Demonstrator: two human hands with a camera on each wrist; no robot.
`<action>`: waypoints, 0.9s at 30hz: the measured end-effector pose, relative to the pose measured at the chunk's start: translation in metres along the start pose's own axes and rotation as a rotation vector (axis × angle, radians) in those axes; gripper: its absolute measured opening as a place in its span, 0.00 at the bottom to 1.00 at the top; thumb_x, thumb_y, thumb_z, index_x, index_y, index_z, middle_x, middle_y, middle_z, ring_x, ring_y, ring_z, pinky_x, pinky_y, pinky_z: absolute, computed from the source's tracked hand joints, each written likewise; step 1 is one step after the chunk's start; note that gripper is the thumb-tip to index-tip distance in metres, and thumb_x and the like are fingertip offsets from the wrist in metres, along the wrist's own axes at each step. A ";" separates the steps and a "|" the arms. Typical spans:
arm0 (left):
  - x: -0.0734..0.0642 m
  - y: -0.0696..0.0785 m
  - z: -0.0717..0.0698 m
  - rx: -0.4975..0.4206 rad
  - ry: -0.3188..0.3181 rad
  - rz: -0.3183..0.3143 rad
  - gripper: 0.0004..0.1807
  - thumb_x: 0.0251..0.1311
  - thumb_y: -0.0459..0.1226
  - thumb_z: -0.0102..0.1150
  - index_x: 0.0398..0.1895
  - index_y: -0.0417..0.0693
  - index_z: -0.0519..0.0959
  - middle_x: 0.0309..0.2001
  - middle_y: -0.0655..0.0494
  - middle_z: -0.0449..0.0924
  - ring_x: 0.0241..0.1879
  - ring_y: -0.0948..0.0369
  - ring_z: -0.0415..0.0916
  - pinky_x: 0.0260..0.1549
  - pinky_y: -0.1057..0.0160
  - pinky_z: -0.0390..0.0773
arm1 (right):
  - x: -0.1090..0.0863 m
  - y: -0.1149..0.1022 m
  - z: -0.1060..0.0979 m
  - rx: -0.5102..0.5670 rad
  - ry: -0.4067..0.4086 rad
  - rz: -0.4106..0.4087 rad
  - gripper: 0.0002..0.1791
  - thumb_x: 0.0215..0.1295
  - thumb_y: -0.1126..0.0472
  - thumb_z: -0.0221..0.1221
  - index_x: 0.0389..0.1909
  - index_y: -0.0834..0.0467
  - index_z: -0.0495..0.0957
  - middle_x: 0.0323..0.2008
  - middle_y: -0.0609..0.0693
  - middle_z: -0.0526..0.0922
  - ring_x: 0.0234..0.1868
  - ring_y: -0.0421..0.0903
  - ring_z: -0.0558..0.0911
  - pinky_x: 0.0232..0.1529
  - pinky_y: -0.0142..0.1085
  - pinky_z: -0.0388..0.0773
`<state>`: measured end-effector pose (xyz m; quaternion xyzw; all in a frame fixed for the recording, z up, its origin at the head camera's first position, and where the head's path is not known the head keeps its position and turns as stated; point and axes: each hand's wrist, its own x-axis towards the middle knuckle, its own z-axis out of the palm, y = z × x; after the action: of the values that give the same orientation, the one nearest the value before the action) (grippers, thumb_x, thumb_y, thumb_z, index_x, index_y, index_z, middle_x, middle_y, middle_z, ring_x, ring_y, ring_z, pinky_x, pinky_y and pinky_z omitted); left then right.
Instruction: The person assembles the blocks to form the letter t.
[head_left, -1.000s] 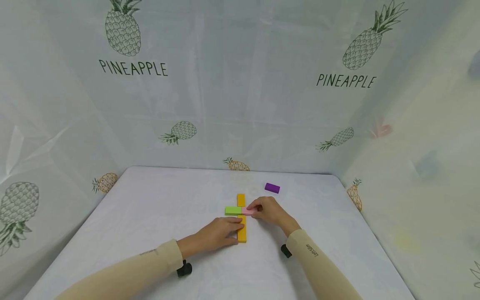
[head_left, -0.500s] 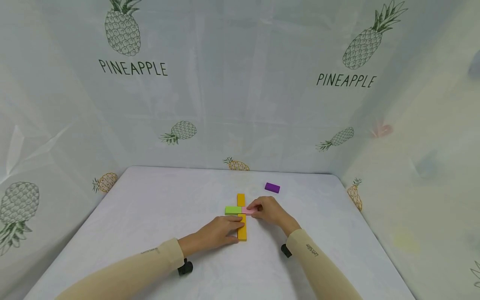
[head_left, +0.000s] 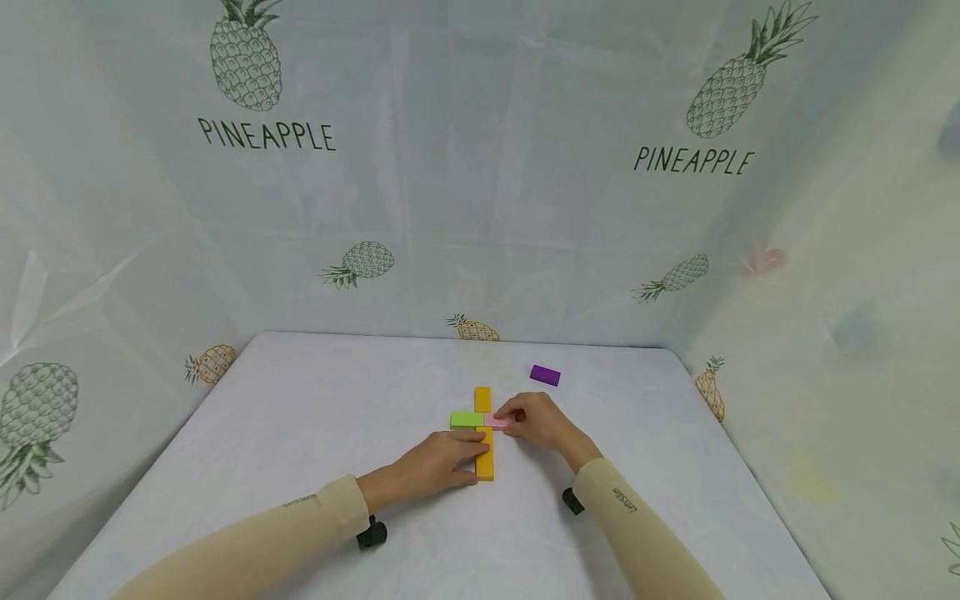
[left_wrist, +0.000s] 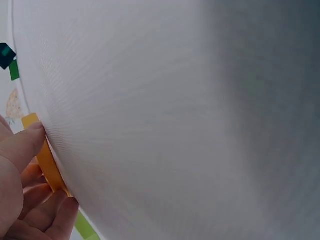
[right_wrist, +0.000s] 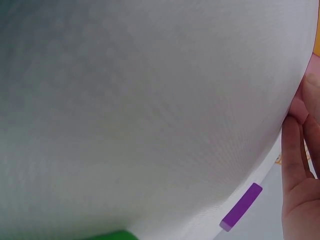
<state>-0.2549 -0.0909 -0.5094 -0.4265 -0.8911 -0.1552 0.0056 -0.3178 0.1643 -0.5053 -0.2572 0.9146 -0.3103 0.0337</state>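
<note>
My left hand holds a long yellow block between thumb and fingers. It lies flat, pointing away from me, and the fingers cover part of it; in the left wrist view the thumb sits at one end of this yellow block. My right hand pinches the right end of a pink block. The pink block's left end meets a light green block, forming a crosswise row. Beyond that row, another yellow block stretches away. The near yellow block's far end is at the row, touching or nearly so.
A purple block lies apart at the back right of the white-covered table. A pineapple-print curtain hangs behind the table and along both sides. Black wrist devices sit under both sleeves.
My left hand has slid the near yellow block slightly away from me, toward the green and pink row. The right hand and the pink block have stayed in place.
</note>
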 end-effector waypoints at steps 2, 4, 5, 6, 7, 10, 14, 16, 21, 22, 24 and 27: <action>0.000 0.000 0.000 -0.004 0.001 -0.001 0.29 0.67 0.46 0.73 0.68 0.43 0.82 0.71 0.49 0.78 0.72 0.57 0.74 0.67 0.57 0.77 | 0.000 0.000 0.000 -0.001 0.000 0.004 0.13 0.65 0.68 0.73 0.48 0.54 0.91 0.44 0.45 0.89 0.40 0.41 0.79 0.44 0.31 0.81; 0.000 0.000 0.000 -0.006 0.001 -0.003 0.29 0.67 0.46 0.73 0.68 0.43 0.82 0.71 0.49 0.78 0.72 0.57 0.74 0.67 0.57 0.78 | 0.000 0.000 0.001 -0.004 0.000 0.005 0.13 0.65 0.67 0.73 0.48 0.54 0.91 0.44 0.44 0.89 0.40 0.41 0.78 0.44 0.31 0.81; 0.000 0.000 0.000 -0.007 0.000 -0.005 0.29 0.68 0.46 0.73 0.68 0.43 0.81 0.71 0.49 0.78 0.72 0.57 0.74 0.67 0.57 0.77 | 0.000 0.000 0.001 -0.004 0.001 0.003 0.13 0.65 0.68 0.73 0.48 0.54 0.91 0.44 0.45 0.89 0.40 0.41 0.78 0.44 0.31 0.81; 0.000 -0.001 0.001 -0.007 0.001 -0.008 0.29 0.67 0.46 0.73 0.68 0.43 0.81 0.71 0.49 0.78 0.72 0.57 0.74 0.67 0.57 0.78 | 0.000 0.000 0.001 -0.006 0.001 0.002 0.12 0.65 0.67 0.73 0.48 0.54 0.91 0.44 0.45 0.89 0.40 0.41 0.78 0.44 0.31 0.81; 0.000 -0.001 0.001 -0.007 0.000 -0.012 0.29 0.67 0.46 0.73 0.68 0.43 0.81 0.71 0.49 0.78 0.72 0.57 0.74 0.67 0.57 0.78 | 0.000 0.000 0.001 -0.007 0.001 0.001 0.12 0.65 0.67 0.73 0.48 0.54 0.91 0.44 0.45 0.89 0.40 0.41 0.78 0.44 0.32 0.81; 0.000 -0.001 0.001 -0.005 -0.006 -0.021 0.30 0.67 0.46 0.73 0.68 0.44 0.81 0.71 0.50 0.78 0.73 0.57 0.74 0.67 0.56 0.78 | 0.001 0.000 0.001 -0.004 0.001 0.009 0.12 0.65 0.67 0.73 0.48 0.53 0.91 0.44 0.44 0.89 0.40 0.41 0.79 0.46 0.33 0.82; 0.001 0.000 -0.001 -0.006 -0.015 -0.034 0.30 0.66 0.46 0.74 0.68 0.45 0.81 0.71 0.50 0.78 0.73 0.57 0.73 0.67 0.55 0.78 | 0.002 -0.002 0.001 0.005 -0.006 0.047 0.13 0.65 0.66 0.73 0.48 0.51 0.91 0.45 0.44 0.89 0.42 0.41 0.80 0.49 0.35 0.84; 0.002 0.000 -0.001 -0.006 -0.018 -0.037 0.30 0.66 0.46 0.74 0.68 0.45 0.82 0.71 0.51 0.78 0.73 0.57 0.73 0.67 0.54 0.78 | 0.002 -0.002 0.001 0.005 -0.009 0.057 0.12 0.66 0.65 0.73 0.48 0.51 0.91 0.45 0.44 0.89 0.42 0.41 0.80 0.51 0.36 0.84; 0.002 -0.001 -0.001 -0.006 -0.021 -0.039 0.30 0.66 0.47 0.74 0.68 0.45 0.82 0.71 0.51 0.78 0.72 0.57 0.74 0.67 0.53 0.78 | 0.002 -0.002 0.000 -0.014 -0.010 0.040 0.12 0.66 0.65 0.73 0.49 0.51 0.91 0.45 0.45 0.89 0.42 0.42 0.80 0.51 0.36 0.85; 0.003 -0.001 -0.001 -0.006 -0.020 -0.038 0.30 0.66 0.47 0.73 0.68 0.45 0.82 0.71 0.51 0.78 0.72 0.57 0.74 0.67 0.53 0.78 | 0.002 -0.002 -0.001 -0.015 -0.012 0.042 0.12 0.66 0.65 0.73 0.49 0.51 0.91 0.45 0.44 0.89 0.42 0.41 0.80 0.51 0.36 0.84; 0.003 -0.001 0.000 -0.004 -0.020 -0.037 0.29 0.67 0.47 0.73 0.68 0.45 0.82 0.71 0.51 0.78 0.72 0.56 0.74 0.67 0.53 0.78 | 0.002 -0.002 0.000 -0.012 -0.013 0.041 0.12 0.66 0.65 0.73 0.49 0.51 0.91 0.45 0.44 0.89 0.42 0.41 0.80 0.51 0.36 0.85; 0.003 -0.001 0.001 0.001 -0.019 -0.034 0.29 0.67 0.47 0.73 0.68 0.45 0.82 0.71 0.51 0.78 0.72 0.56 0.74 0.67 0.53 0.78 | 0.002 -0.002 0.000 -0.001 -0.020 0.057 0.12 0.66 0.65 0.73 0.49 0.50 0.91 0.46 0.44 0.89 0.42 0.41 0.80 0.50 0.35 0.84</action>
<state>-0.2574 -0.0890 -0.5098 -0.4126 -0.8983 -0.1509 -0.0054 -0.3186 0.1624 -0.5037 -0.2342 0.9213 -0.3061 0.0517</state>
